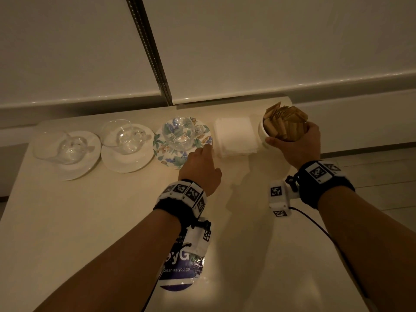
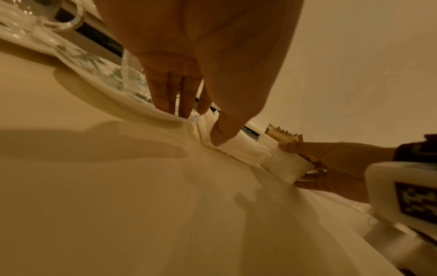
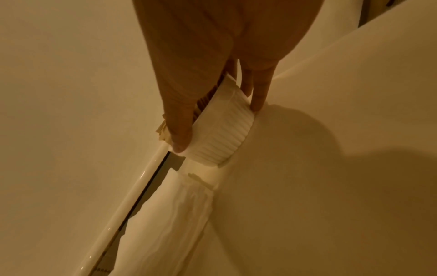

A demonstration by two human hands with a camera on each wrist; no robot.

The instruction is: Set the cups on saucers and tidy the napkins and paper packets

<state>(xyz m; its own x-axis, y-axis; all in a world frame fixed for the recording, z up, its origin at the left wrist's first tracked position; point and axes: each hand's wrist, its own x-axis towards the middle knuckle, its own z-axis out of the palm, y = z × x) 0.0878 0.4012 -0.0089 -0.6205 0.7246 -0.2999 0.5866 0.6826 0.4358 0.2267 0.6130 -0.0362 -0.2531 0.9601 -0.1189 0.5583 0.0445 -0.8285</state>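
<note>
Three glass cups stand on saucers in a row: one on the left white saucer, one on the middle white saucer, and one glass cup on the floral saucer. My left hand lies with straight fingers on the floral saucer's right rim, its thumb on the edge of the white napkin stack. Right of the napkins, my right hand grips a white ribbed ramekin full of brown paper packets, which rests on the table.
The cream table ends at a wall ledge just behind the row. Its right edge drops to the floor close to the ramekin. A round blue "Clean as you go" sticker lies under my left forearm.
</note>
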